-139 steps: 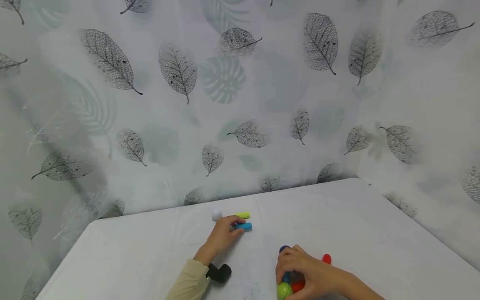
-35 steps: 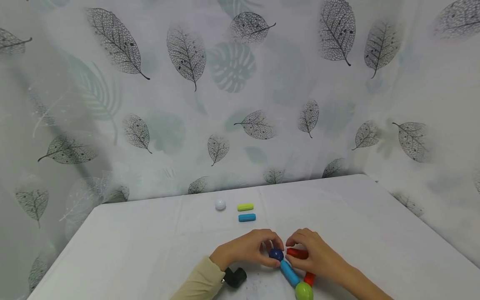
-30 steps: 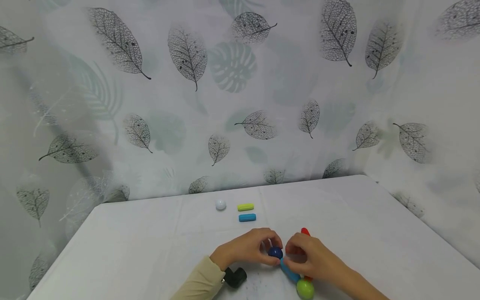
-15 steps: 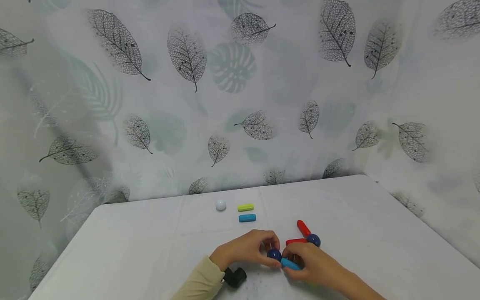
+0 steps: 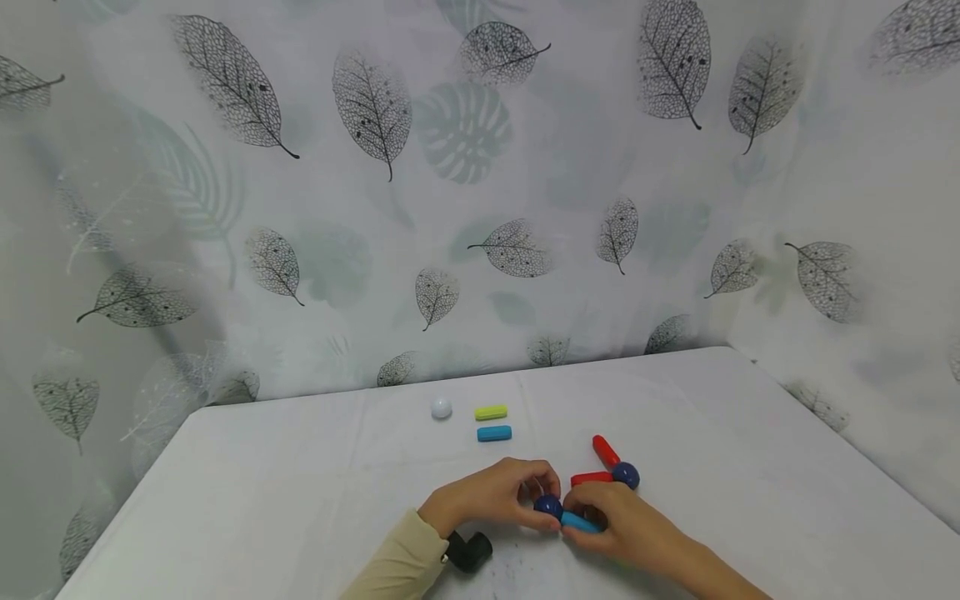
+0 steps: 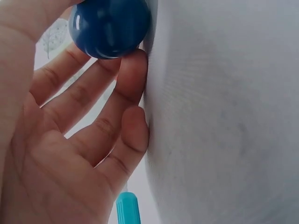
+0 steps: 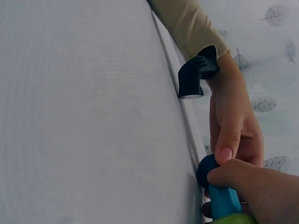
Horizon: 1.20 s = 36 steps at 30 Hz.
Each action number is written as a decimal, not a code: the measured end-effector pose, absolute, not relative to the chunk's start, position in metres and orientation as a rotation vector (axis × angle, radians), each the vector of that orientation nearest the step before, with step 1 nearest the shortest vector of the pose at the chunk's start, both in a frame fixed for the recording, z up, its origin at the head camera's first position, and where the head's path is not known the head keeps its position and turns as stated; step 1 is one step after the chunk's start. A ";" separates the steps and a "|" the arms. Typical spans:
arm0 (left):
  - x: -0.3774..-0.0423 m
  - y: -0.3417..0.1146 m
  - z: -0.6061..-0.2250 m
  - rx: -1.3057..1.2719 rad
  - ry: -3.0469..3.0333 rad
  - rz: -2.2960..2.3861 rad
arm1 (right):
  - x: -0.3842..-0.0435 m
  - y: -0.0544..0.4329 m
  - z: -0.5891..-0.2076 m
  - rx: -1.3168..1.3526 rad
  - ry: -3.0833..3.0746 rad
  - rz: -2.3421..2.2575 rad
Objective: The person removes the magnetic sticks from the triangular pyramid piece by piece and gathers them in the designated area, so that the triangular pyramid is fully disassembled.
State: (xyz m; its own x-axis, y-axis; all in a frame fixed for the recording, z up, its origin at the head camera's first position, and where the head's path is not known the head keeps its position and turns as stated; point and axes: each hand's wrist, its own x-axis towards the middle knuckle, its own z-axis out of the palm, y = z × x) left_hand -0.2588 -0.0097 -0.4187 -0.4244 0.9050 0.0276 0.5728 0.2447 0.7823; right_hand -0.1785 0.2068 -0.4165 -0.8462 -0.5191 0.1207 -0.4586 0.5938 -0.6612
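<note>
In the head view my left hand (image 5: 498, 496) holds a glossy dark blue ball (image 5: 548, 506) between thumb and fingers, low over the white table. The left wrist view shows the same ball (image 6: 111, 28) at the fingertips. Beside it, my right hand (image 5: 626, 523) pinches a light blue rod (image 5: 580, 522) whose end meets the ball. At that rod's other end, a green ball (image 7: 235, 218) shows in the right wrist view; the right hand hides it from the head camera. Just behind the right hand lie two red rods (image 5: 605, 451) joined to a second dark blue ball (image 5: 626, 475).
Farther back on the white table (image 5: 300, 483) lie a white ball (image 5: 441, 407), a yellow-green rod (image 5: 491, 412) and another light blue rod (image 5: 494, 433). A black wrist camera (image 5: 469, 552) sits at the left sleeve. A leaf-patterned curtain (image 5: 480, 200) hangs behind the table.
The left hand came forward from the back light blue rod to the dark blue ball. My right hand let go of the red rod and took the front light blue rod, uncovering the red pieces.
</note>
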 end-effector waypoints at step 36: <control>-0.257 -0.038 -0.413 1.148 2.192 1.066 | -0.178 0.210 -0.419 -0.865 2.758 -0.983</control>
